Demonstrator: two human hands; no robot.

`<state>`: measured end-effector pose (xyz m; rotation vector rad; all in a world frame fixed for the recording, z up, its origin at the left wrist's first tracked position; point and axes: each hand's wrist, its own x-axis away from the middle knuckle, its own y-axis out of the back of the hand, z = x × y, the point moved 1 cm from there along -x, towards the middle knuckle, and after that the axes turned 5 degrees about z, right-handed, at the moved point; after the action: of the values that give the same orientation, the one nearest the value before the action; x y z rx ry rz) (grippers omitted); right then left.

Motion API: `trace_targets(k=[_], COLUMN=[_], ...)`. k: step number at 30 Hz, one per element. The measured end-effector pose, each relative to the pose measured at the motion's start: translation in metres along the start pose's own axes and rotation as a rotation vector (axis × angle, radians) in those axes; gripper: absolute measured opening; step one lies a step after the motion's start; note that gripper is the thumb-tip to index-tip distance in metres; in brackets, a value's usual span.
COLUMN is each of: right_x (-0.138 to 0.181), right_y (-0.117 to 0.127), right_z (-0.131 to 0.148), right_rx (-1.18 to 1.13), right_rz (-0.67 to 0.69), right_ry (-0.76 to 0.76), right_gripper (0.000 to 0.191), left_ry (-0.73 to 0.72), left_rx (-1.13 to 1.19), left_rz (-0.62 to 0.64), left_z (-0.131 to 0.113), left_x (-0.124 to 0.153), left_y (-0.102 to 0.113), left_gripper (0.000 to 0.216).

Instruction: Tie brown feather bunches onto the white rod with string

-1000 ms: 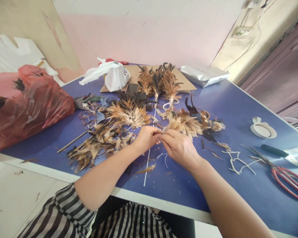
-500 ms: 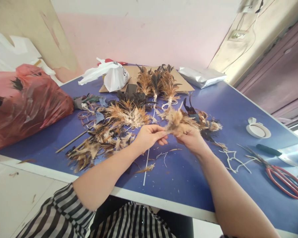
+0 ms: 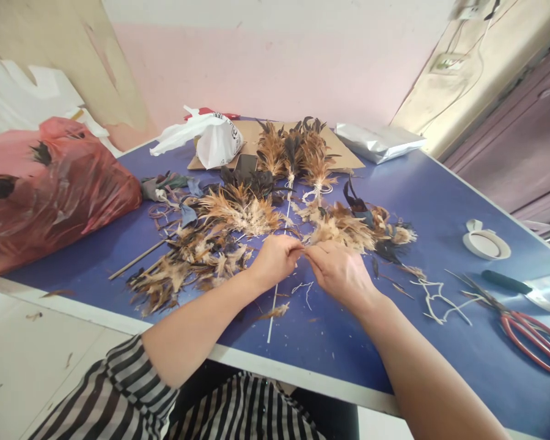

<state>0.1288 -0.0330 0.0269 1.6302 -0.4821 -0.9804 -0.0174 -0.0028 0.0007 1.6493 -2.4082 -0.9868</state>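
My left hand (image 3: 277,260) is closed in a pinch above the blue table, with a thin brown feather (image 3: 288,231) showing just over its fingers. Against its fingertips meets my right hand (image 3: 341,275), also closed; whatever lies between its fingers is hidden. Just beyond the right hand lies a heap of fluffy tan feathers (image 3: 337,229). Brown and black feathers (image 3: 241,208) are spread out beyond the left hand, and mottled feathers (image 3: 178,269) lie to its left.
Tied feather bundles (image 3: 315,156) rest on cardboard (image 3: 346,156) at the back. On the left bulges a red plastic bag (image 3: 73,189). Red-handled scissors (image 3: 531,339), a green-handled knife (image 3: 504,281), a tape roll (image 3: 488,244) and white string (image 3: 433,299) lie at right.
The fluffy tan tuft held in my right hand is no longer in it; similar feathers lie on the heap behind. The right hand has turned palm down, and its fingers meet the left fingertips.
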Motion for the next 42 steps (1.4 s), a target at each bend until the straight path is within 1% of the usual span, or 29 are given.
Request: trace_targets(k=[2, 3, 4, 5, 7, 8, 9, 10, 11, 12, 14, 16, 18, 20, 26, 29, 31, 33, 35, 37, 39, 42], right_x=[0.001, 0.001, 0.002, 0.003, 0.006, 0.008, 0.009, 0.009, 0.008, 0.007, 0.001, -0.004, -0.008, -0.010, -0.010, -0.010, -0.010, -0.010, -0.011, -0.012, -0.012, -0.011], right_y=[0.005, 0.008, 0.011, 0.013, 0.015, 0.014, 0.012, 0.009, 0.006, 0.002, -0.006, -0.014, -0.019, -0.022, -0.026, -0.028, -0.028, -0.029, -0.029, -0.029, -0.029, -0.029], right_z=[-0.005, -0.009, -0.015, -0.021, -0.034, -0.039, -0.043, -0.045, -0.045, -0.044, -0.035, -0.025, -0.016, -0.011, -0.006, -0.007, -0.010, -0.013, -0.016, -0.018, -0.017, -0.011], right_rx=[-0.029, -0.095, -0.195, -0.327, -0.663, -0.850, -1.040, -1.225, -1.381, -1.491, -1.683, -1.807, -1.856, -1.852, -1.798, -1.784, -1.796, -1.858, -1.955, -2.046, -2.100, -2.096], right_rz=[0.027, 0.043, 0.066, 0.102, 0.211, 0.278, 0.325, 0.320, 0.274, 0.183, 0.102, 0.058, 0.025, -0.010, -0.051, -0.100, -0.118, -0.081, -0.011, 0.034, 0.037, 0.054], right_ry=[0.001, -0.007, -0.026, -0.053, -0.142, -0.201, -0.261, -0.325, -0.367, -0.396, -0.419, -0.457, -0.523, -0.589, -0.692, -0.738, -0.805, -0.889, -0.938, -0.922, -0.870, -0.761], right_gripper=[0.021, 0.021, 0.021, 0.019, 0.015, 0.014, 0.014, 0.015, 0.016, 0.018, 0.018, 0.021, 0.023, 0.023, 0.027, 0.033, 0.039, 0.044, 0.051, 0.057, 0.056, 0.038], left_ry=[-0.118, -0.140, -0.130, -0.092, 0.030, 0.091, 0.143, 0.185, 0.221, 0.254, 0.329, 0.410, 0.470, 0.496, 0.511, 0.516, 0.511, 0.508, 0.525, 0.568, 0.616, 0.649], left_rx=[-0.107, -0.104, -0.058, 0.028, 0.286, 0.428, 0.561, 0.676, 0.776, 0.864, 1.015, 1.120, 1.156, 1.147, 1.081, 1.040, 1.016, 1.004, 1.020, 1.066, 1.131, 1.218], left_rz=[0.059, 0.105, 0.161, 0.224, 0.340, 0.375, 0.382, 0.364, 0.321, 0.262, 0.137, 0.051, 0.007, -0.007, -0.019, -0.029, -0.027, -0.015, -0.009, -0.021, -0.045, -0.067], left_z=[-0.003, -0.005, -0.007, -0.009, -0.014, -0.016, -0.017, -0.018, -0.018, -0.017, -0.012, -0.006, -0.002, 0.000, -0.001, -0.003, -0.004, -0.004, -0.004, -0.003, -0.001, 0.000], left_x=[0.001, 0.002, 0.002, 0.003, 0.005, 0.006, 0.006, 0.006, 0.005, 0.004, 0.000, -0.003, -0.004, -0.004, -0.002, -0.001, -0.001, 0.000, 0.000, 0.000, -0.001, -0.003], left_y=[0.001, 0.001, 0.000, 0.000, -0.002, -0.003, -0.004, -0.004, -0.004, -0.004, -0.003, -0.004, -0.005, -0.007, -0.013, -0.014, -0.015, -0.016, -0.017, -0.017, -0.015, -0.010], left_gripper=[0.017, 0.017, 0.016, 0.014, 0.010, 0.011, 0.014, 0.017, 0.019, 0.020, 0.020, 0.017, 0.014, 0.013, 0.015, 0.016, 0.015, 0.015, 0.013, 0.009, 0.004, 0.004])
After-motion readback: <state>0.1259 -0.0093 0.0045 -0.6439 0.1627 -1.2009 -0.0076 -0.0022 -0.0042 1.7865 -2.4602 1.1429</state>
